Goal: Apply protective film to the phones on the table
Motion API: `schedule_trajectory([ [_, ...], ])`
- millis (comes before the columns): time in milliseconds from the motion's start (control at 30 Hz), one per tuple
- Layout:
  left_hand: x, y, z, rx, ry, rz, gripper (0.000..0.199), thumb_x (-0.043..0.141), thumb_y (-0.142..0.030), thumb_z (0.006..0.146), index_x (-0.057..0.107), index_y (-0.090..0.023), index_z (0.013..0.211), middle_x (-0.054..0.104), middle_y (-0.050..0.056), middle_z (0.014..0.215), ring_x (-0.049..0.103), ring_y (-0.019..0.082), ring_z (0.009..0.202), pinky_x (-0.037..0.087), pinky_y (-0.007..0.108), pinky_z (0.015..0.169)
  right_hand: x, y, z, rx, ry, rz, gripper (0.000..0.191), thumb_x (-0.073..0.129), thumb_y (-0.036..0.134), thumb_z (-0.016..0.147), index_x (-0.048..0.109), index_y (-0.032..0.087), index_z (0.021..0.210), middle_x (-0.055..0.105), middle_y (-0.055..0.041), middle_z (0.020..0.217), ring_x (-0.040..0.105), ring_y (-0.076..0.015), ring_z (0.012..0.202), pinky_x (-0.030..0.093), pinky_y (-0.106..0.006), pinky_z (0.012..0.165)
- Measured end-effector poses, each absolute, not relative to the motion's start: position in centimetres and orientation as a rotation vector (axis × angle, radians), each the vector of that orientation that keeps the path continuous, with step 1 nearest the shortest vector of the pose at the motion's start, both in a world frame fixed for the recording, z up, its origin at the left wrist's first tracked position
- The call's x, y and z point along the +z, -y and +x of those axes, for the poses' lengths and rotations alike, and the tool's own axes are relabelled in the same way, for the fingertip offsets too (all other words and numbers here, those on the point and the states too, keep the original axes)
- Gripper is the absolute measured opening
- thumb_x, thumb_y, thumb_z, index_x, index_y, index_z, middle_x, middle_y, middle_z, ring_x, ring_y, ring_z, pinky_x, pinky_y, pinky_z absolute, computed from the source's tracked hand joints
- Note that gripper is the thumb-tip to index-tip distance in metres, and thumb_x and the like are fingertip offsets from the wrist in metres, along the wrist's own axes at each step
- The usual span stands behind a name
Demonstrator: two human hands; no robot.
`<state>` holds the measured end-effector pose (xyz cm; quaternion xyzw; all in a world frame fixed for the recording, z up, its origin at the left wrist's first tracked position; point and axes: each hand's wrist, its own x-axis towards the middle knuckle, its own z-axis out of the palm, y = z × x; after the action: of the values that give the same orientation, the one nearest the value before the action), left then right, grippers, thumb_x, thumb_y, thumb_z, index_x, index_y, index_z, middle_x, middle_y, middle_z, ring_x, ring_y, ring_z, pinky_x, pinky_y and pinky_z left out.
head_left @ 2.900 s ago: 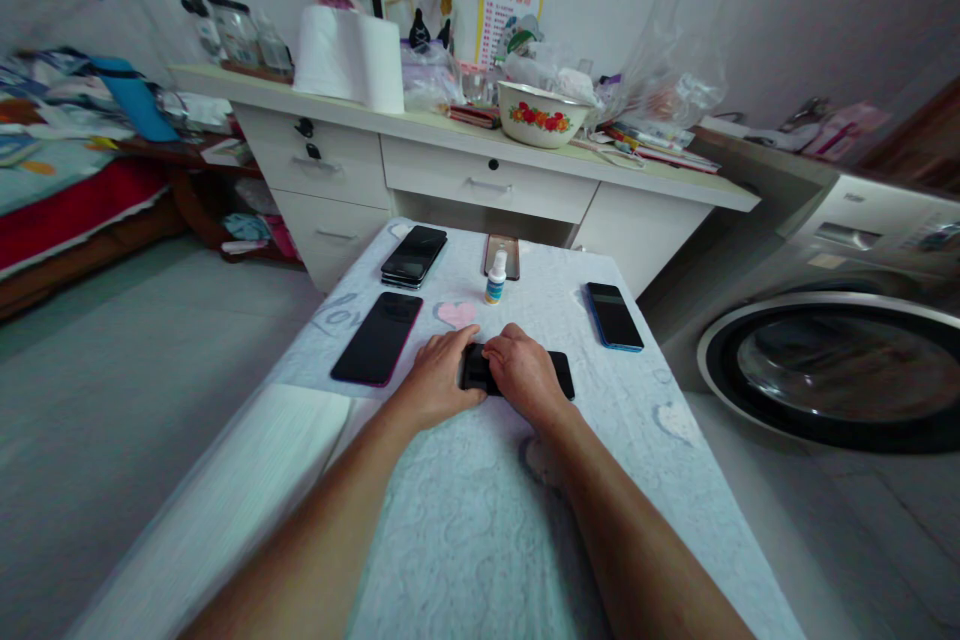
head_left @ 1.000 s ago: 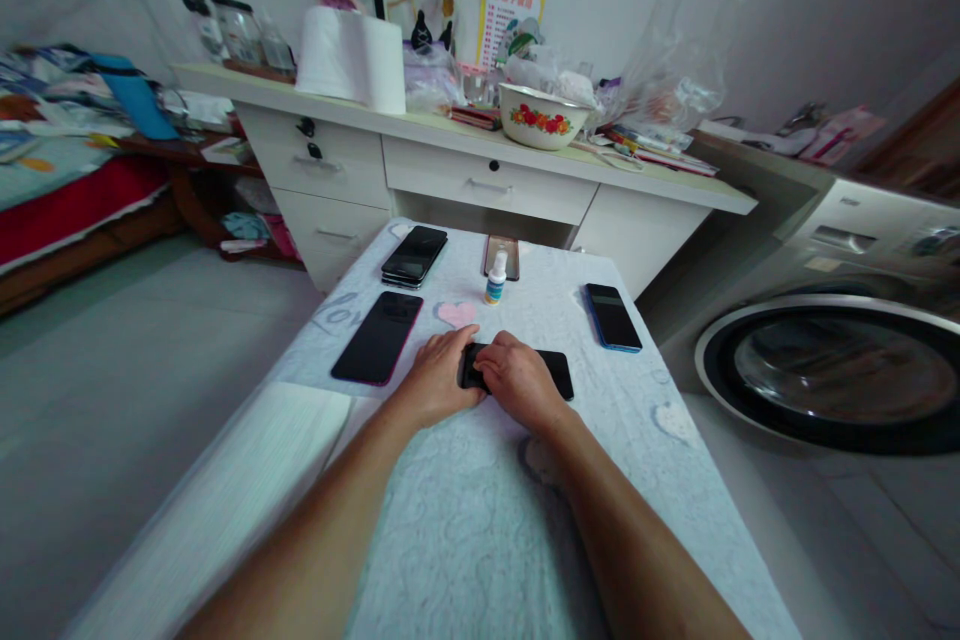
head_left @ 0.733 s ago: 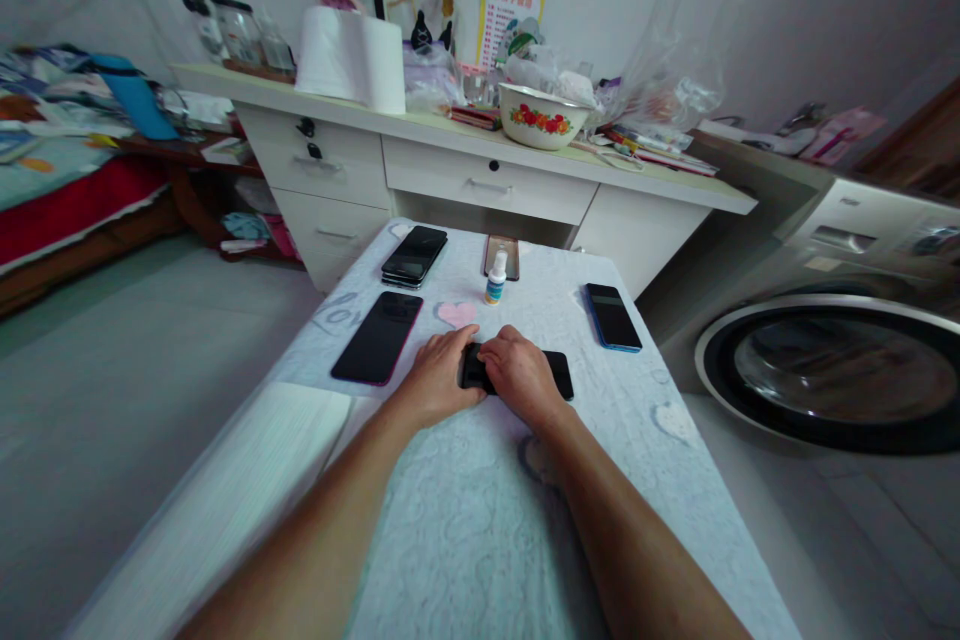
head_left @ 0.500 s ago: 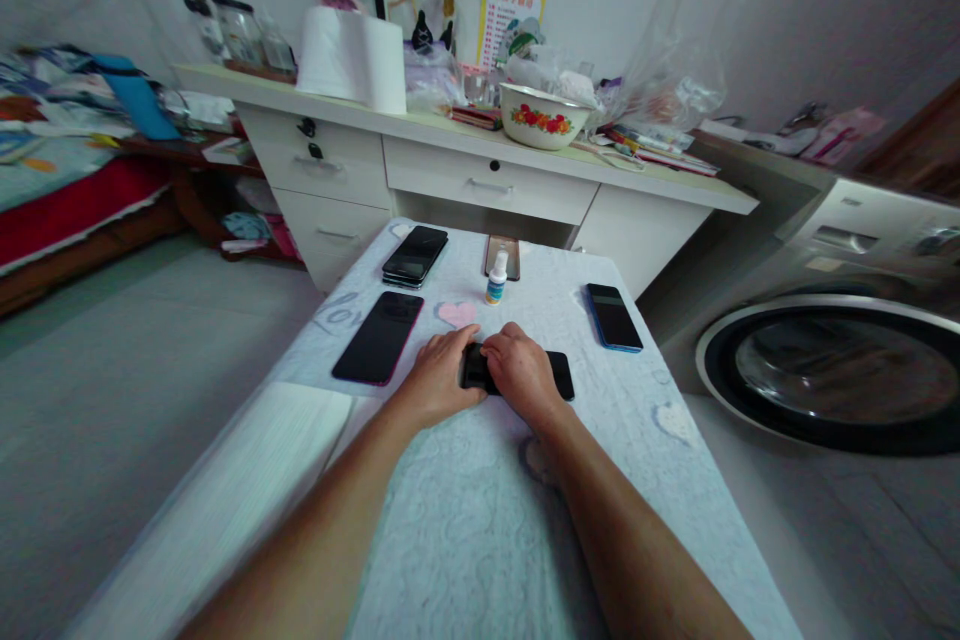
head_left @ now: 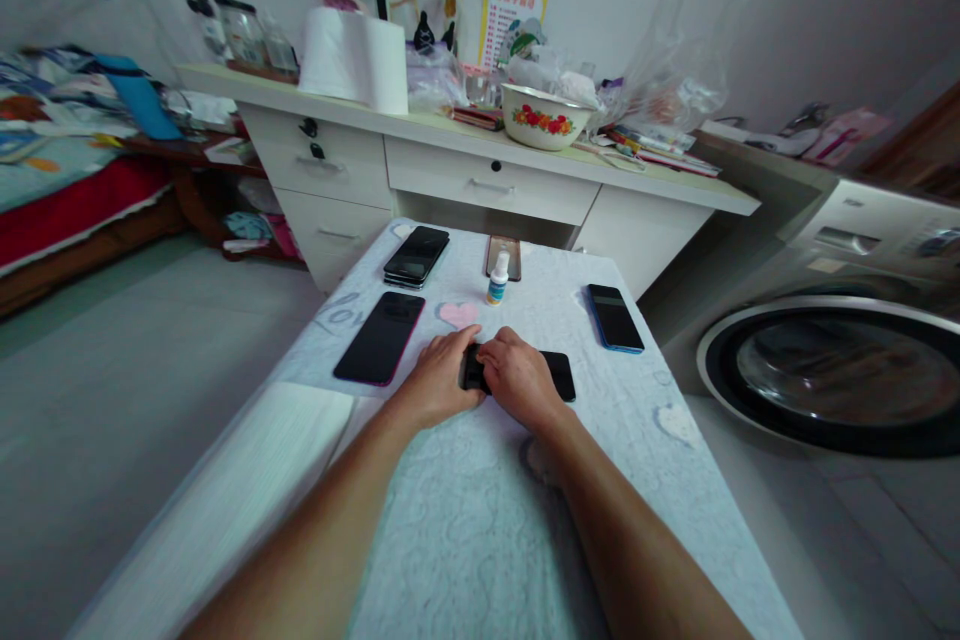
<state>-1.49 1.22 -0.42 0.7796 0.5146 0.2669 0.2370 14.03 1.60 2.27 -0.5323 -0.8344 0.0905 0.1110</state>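
Observation:
A black smartphone lies crosswise on the cloth-covered table. My left hand grips its left end between thumb and fingers. Above the phone's left half rests my right hand, fingers curled and pressed together against the screen; anything pinched in them is hidden. To the left lies a larger phone with a pinkish-red edge. Behind it sits a small stack of phones. A little white spray bottle with a blue label stands beyond my hands, before a phone case. A blue-edged phone is off to the right.
A white desk with drawers stands past the table, holding a flowered enamel bowl, a paper roll and plastic bags. At the right is a washing machine. A folded white cloth covers the table's left side.
My right hand has shifted very slightly left along the phone's screen. My left hand keeps its grip, and the other things stay where they were.

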Motion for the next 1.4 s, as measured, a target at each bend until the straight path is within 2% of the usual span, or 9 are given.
schedule_trajectory([
  [300,-0.4,-1.3,-1.4,0.759,-1.402,2.105,0.080,0.068,-0.019,0.060,0.037,-0.015,0.134,0.055,0.014,0.124,0.049,0.031,0.117,0.038,0.046,0.101,2.4,-1.1,13.9,0.301,2.483,-1.480,0.020,0.045,0.018,0.088,0.065,0.020,0.090,0.055,-0.0036,0.091,0.052,-0.0117,0.070,0.036,-0.022,0.064],
  [733,-0.6,-1.4,-1.4,0.766,-1.412,2.088,0.080,0.069,-0.022,0.061,0.037,-0.014,0.134,0.055,0.014,0.124,0.050,0.029,0.117,0.039,0.044,0.101,2.1,-1.7,13.8,0.276,2.412,-1.537,0.021,0.045,0.016,0.088,0.065,0.021,0.093,0.055,-0.0033,0.095,0.055,-0.0123,0.076,0.038,-0.022,0.067],
  [900,-0.5,-1.3,-1.5,0.791,-1.409,2.085,0.078,0.069,-0.022,0.061,0.038,-0.018,0.133,0.056,0.012,0.124,0.050,0.029,0.117,0.039,0.044,0.100,1.8,-1.9,13.7,0.230,2.390,-1.582,0.022,0.043,0.021,0.091,0.064,0.021,0.095,0.055,-0.0031,0.096,0.055,-0.0119,0.076,0.037,-0.022,0.066],
  [1400,-0.4,-1.3,-1.5,0.773,-1.415,2.085,0.079,0.069,-0.022,0.062,0.037,-0.016,0.134,0.053,0.014,0.126,0.049,0.030,0.119,0.038,0.046,0.102,1.8,-2.0,13.6,0.197,2.387,-1.620,0.025,0.041,0.024,0.093,0.064,0.022,0.101,0.055,-0.0036,0.098,0.056,-0.0119,0.075,0.038,-0.023,0.066],
])
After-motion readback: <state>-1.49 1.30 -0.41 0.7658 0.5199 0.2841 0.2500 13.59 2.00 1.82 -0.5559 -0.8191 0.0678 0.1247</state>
